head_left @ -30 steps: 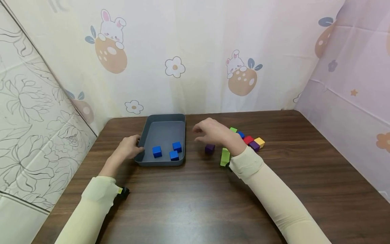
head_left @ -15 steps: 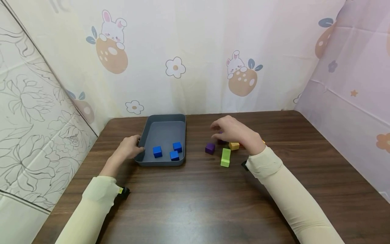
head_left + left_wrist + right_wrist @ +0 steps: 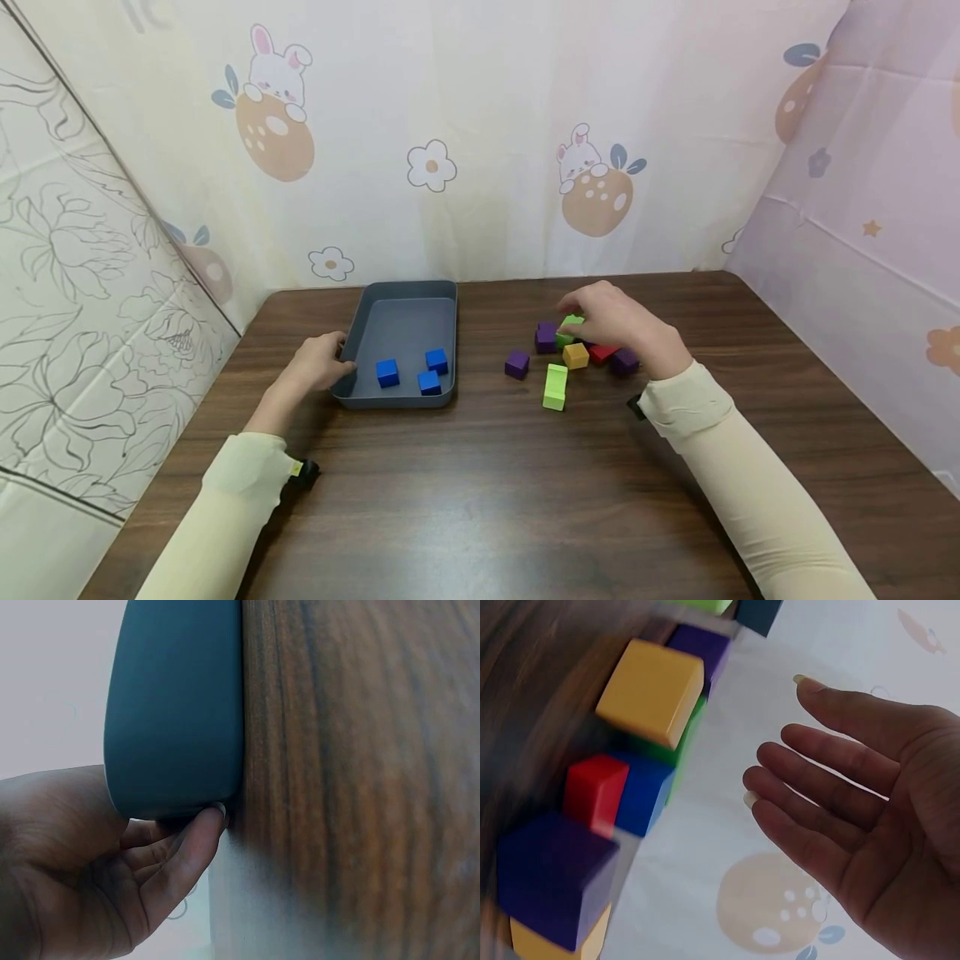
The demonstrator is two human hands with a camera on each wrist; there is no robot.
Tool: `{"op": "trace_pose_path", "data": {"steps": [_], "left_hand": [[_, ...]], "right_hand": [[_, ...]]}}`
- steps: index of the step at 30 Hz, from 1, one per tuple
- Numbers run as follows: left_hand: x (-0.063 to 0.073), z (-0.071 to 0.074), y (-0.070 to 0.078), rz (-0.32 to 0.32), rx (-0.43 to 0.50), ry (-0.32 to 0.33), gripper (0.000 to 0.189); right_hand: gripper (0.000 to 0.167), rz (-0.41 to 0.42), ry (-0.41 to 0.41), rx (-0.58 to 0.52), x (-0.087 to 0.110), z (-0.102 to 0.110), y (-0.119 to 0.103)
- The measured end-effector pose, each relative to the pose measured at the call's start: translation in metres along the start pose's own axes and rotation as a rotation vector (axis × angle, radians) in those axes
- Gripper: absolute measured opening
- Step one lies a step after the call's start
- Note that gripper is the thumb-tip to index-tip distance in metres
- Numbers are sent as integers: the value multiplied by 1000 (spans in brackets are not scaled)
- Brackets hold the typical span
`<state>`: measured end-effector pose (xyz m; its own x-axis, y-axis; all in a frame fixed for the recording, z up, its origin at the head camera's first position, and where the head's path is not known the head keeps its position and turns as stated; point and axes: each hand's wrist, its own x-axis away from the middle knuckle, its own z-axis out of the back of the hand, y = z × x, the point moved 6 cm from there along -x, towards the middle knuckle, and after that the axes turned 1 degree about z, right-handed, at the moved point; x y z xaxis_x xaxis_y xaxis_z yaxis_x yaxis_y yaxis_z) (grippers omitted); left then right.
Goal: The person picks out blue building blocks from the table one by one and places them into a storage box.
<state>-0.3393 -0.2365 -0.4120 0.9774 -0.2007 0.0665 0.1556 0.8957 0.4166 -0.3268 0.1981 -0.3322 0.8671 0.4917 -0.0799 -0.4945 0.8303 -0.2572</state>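
Observation:
My left hand [image 3: 318, 362] holds the left wall of a grey tray [image 3: 396, 333], thumb over the rim. In the left wrist view its fingers [image 3: 184, 859] bend against the tray's outer wall [image 3: 176, 712]. Three blue cubes lie in the tray, one of them the left blue cube [image 3: 387, 372]. My right hand [image 3: 618, 321] hovers over a group of coloured blocks, holding nothing. The right wrist view shows its fingers apart from the yellow cube [image 3: 649, 694], red block [image 3: 596, 791], blue block [image 3: 646, 791] and purple cube [image 3: 555, 881].
Left of the group lies a lone purple cube [image 3: 517, 364]. A long light green block [image 3: 555, 387] lies in front. Another purple block [image 3: 546, 337] and a green block [image 3: 570, 331] stand behind. A patterned curtain [image 3: 487, 167] hangs behind the wooden table [image 3: 450, 500].
My right hand has moved right, from beside the tray to above the blocks, uncovering the yellow cube and the purple and green blocks. The left hand and tray have stayed put.

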Motion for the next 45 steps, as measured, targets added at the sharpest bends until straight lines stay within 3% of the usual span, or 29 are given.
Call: {"op": "trace_pose_path", "data": {"steps": [10,31,45], "left_hand": [[0,1,0,-6,-3,4,47],[0,0,0,-1,1,4,48],[3,0,2,31,3,-26,52]], "right_hand": [[39,-100,15,-17,5,6,24],[41,-206,-39,-7,4,-14,59],[44,-184,-91,19,-2,-27,63]]}}
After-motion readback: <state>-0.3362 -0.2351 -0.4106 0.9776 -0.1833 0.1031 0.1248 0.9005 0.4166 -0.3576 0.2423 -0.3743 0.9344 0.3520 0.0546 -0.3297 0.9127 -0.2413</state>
